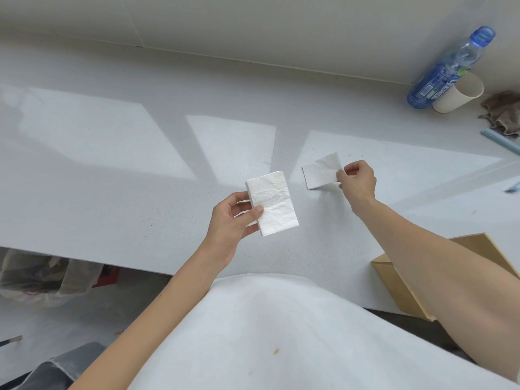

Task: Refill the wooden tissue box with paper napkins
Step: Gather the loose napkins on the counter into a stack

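My left hand (235,220) holds a stack of folded white paper napkins (272,202) above the white counter, thumb on top. My right hand (356,181) pinches a single folded napkin (320,171) by its right edge, just above the counter and to the right of the stack. The wooden tissue box (394,280) stands at the counter's front right edge, partly hidden behind my right forearm; its inside cannot be seen.
A blue water bottle (447,71) and a beige cup (458,94) stand at the back right by the wall. A crumpled brown cloth (503,114) and a light blue strip (501,142) lie at the right edge. A plastic bag (42,277) sits below the counter's left.
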